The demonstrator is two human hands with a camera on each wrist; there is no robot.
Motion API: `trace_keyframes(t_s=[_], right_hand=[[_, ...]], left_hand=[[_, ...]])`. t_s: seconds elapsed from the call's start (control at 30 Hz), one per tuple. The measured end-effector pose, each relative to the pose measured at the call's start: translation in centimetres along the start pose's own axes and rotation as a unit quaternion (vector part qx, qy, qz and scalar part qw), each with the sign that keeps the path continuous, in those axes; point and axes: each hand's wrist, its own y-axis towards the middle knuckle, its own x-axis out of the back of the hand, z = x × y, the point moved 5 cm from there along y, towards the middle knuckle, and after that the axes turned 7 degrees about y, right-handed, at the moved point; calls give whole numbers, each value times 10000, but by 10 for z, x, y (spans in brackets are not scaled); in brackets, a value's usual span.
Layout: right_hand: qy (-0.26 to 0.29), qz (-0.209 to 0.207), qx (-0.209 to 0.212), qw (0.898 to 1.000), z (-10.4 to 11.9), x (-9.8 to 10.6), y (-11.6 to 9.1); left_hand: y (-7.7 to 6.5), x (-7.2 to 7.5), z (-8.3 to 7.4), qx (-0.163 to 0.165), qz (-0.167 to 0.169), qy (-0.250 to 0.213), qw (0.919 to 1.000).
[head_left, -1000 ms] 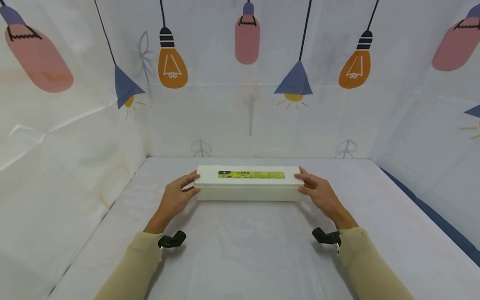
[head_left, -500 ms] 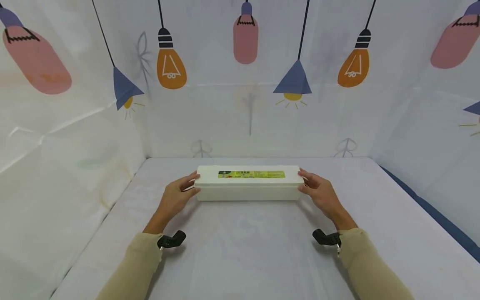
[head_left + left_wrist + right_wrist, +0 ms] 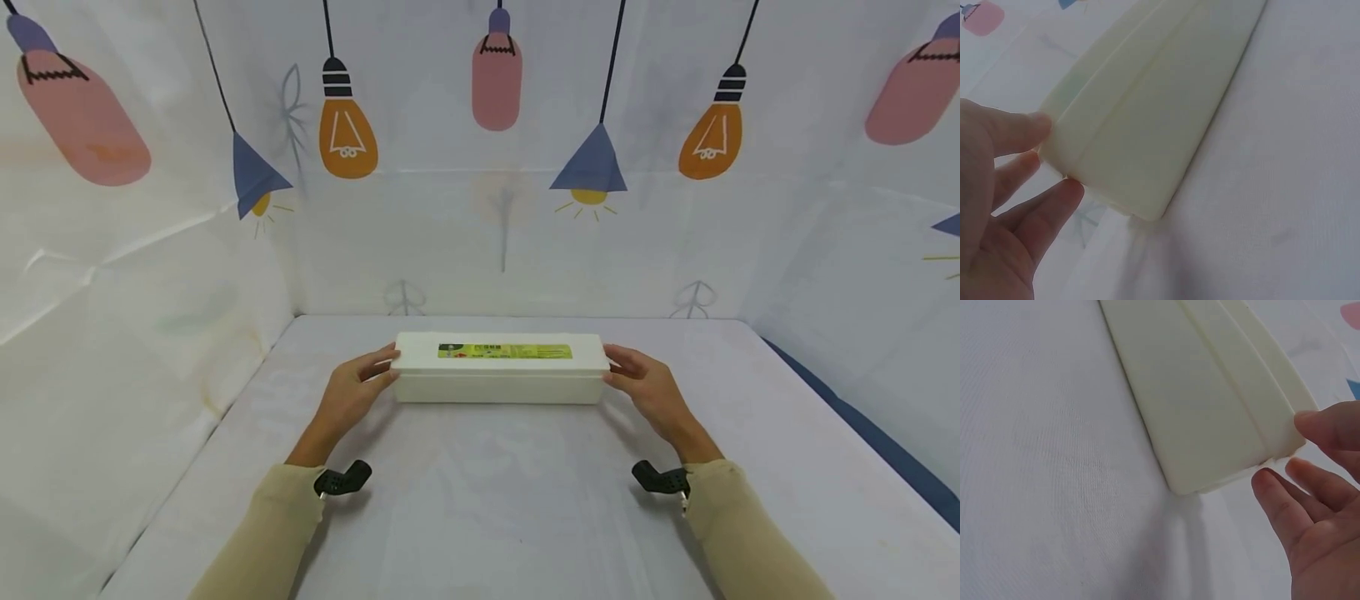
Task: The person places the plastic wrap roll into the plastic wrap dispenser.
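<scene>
A long white lidded box [image 3: 495,387] with a green and yellow label on its lid lies crosswise on the table. My left hand [image 3: 354,396] touches its left end, thumb toward the front and fingers fairly straight. In the left wrist view, the fingertips [image 3: 1072,187] of that hand reach the lid's lower edge at the end. At the opposite end is my right hand [image 3: 654,398], its thumb at the lid corner. The right wrist view shows the fingertips [image 3: 1263,478] of this hand close to the lid edge; contact is hard to tell. The lid sits on the box, and the inside is hidden.
White cloth [image 3: 495,508] covers the table. Sheets printed with hanging lamps enclose the back and both sides, the back sheet [image 3: 450,233] standing behind the box. A dark blue strip [image 3: 862,417] runs along the right edge. Each wrist carries a black camera mount [image 3: 343,478].
My right hand has shifted slightly to the right, its fingertips drawing back from the top of the lid to its end. My left hand and the box stay nearly where they were.
</scene>
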Motion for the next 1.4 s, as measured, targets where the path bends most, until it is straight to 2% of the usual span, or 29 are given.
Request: trace_keyframes(t_s=[0.27, 0.5, 0.67, 0.83, 1.03, 1.1, 1.2, 1.3, 1.4], right_hand=[[197, 37, -4, 9998, -1, 2, 5], [88, 96, -126, 9998, 1, 2, 7], [-110, 163, -224, 9996, 3, 3, 7], [-537, 125, -140, 9984, 12, 7, 10], [-962, 141, -136, 9952, 22, 11, 15], [-1127, 173, -113, 9934, 24, 12, 16], [-1664, 193, -32, 9859, 28, 11, 14], [-2436, 155, 108, 9697, 34, 9, 13], [-2915, 120, 253, 9562, 41, 6, 13]], left_hand=[[-2, 5, 0, -64, -162, 43, 9998], [0, 6, 2, -35, -119, 117, 9999], [2, 9, 1, -30, -89, 409, 9991], [5, 16, -5, -256, -283, 852, 9956], [10, 17, -14, -594, -394, 1095, 9914], [10, 16, -18, -743, -425, 1294, 9879], [9, 14, -24, -940, -479, 1801, 9780], [9, 13, -30, -1112, -478, 2321, 9651], [11, 12, -37, -1246, -439, 2618, 9560]])
